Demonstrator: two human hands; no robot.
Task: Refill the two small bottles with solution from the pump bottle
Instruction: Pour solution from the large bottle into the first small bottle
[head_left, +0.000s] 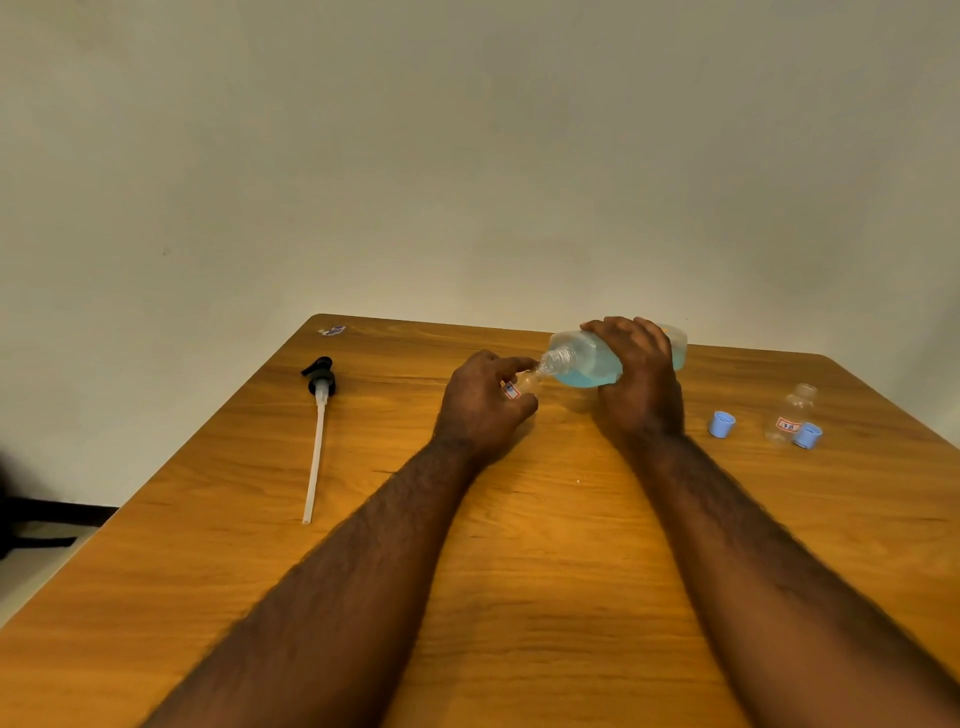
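**Two hands bring pump bottle and small bottle mouth to mouth**

Two containers meet above the middle of the far half of the table (519, 545). The pump bottle (582, 361), clear plastic with its pump off, lies tipped on its side in the air, its threaded neck pointing left. Pale blue solution pools along its lower side, short of the neck. The right hand (641, 379) wraps over its body from above, fingers curled round it.

The left hand (480, 405) grips the small bottle (524, 384), fingers and thumb closed about it. This bottle is clear, carries a white label with a red border, and is tilted so its open mouth sits right at the pump bottle's neck. Whether any liquid is inside it cannot be told.

The second bottle (792, 415) stands upright near the right edge, uncapped, clear, with the same kind of red-bordered label, and looks empty. One blue cap (807, 435) lies against its base on the near right; the other cap (721, 424) lies to its left, apart from it.

The pump (321, 382), black head and long white tube, lies flat at the table's left. A sticker scrap (332, 330) lies at the far left corner.
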